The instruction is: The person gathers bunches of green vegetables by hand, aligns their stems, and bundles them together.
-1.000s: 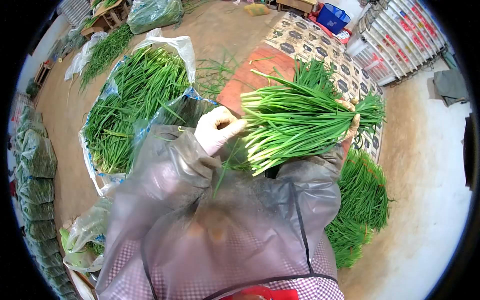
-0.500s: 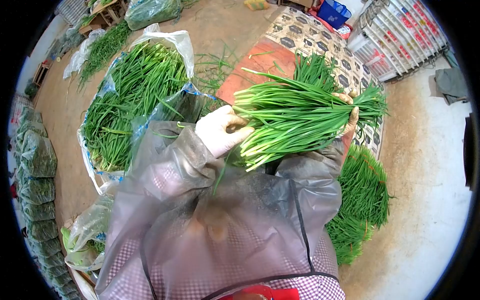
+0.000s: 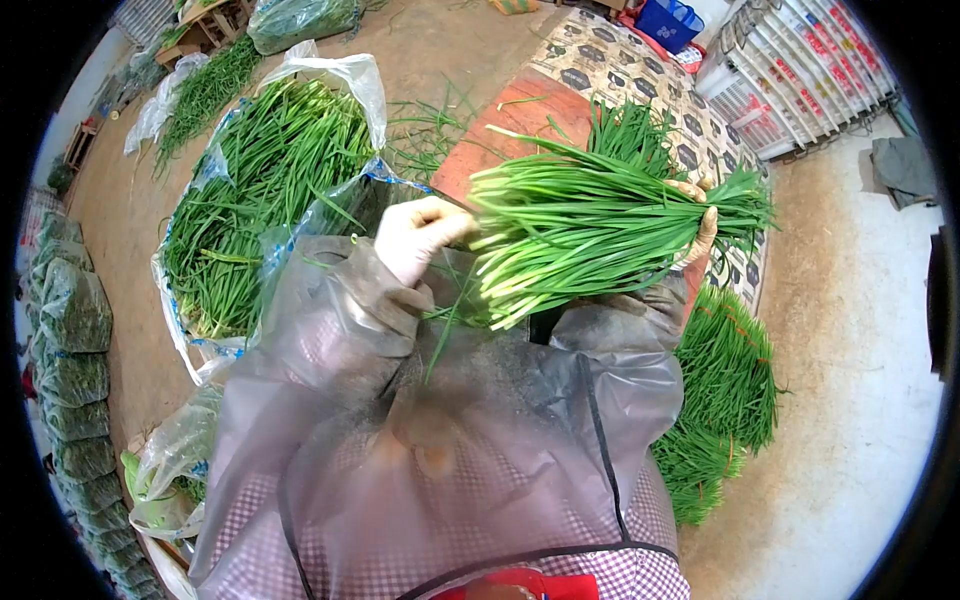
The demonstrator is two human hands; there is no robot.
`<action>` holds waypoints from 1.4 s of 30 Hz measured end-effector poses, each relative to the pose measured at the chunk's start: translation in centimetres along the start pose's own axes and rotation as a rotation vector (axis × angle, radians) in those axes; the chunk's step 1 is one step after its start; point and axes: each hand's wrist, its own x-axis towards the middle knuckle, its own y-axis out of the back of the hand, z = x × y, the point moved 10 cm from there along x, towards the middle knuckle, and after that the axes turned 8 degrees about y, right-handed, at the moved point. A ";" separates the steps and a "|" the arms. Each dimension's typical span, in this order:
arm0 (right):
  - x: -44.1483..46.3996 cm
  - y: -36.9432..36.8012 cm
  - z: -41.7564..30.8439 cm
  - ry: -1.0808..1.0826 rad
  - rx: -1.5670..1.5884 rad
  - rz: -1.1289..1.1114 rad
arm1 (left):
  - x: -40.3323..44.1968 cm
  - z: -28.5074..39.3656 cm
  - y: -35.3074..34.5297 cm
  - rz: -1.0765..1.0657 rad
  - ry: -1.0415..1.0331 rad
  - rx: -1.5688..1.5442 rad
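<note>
A thick bunch of garlic chives (image 3: 580,225) lies across my right hand (image 3: 702,238), whose gloved fingers wrap round it near the leafy end. The pale stem ends fan out toward the left. Just beyond those ends is my left hand (image 3: 418,238), also gloved, with thumb and fingers pinched together. Whatever may be between these fingertips is too small to make out. A few loose green blades (image 3: 455,310) hang against the apron below it. Behind the held bunch, more chives (image 3: 632,140) rest on a reddish board (image 3: 480,150).
An open plastic-lined bag (image 3: 370,85) full of loose chives stands at my left. Tied chive bundles (image 3: 730,370) are stacked at my right. Packed bags (image 3: 75,320) line the far left. A blue basket (image 3: 668,25) and white racks (image 3: 800,70) stand at the back right.
My left hand has drawn back leftward from the stem ends, and its fingers have closed together. The right hand keeps the bunch in almost the same place.
</note>
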 end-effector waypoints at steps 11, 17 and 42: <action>0.5 1.4 -4.4 -0.007 0.055 -0.092 | -0.3 1.3 12.9 0.672 -0.371 1.201; -0.2 -1.0 -0.7 -0.263 0.046 -0.103 | 1.7 -2.0 -0.5 -0.017 -0.088 0.207; 0.9 1.6 -2.7 -0.114 -0.185 -0.059 | -1.8 -2.7 2.1 0.039 0.032 -0.057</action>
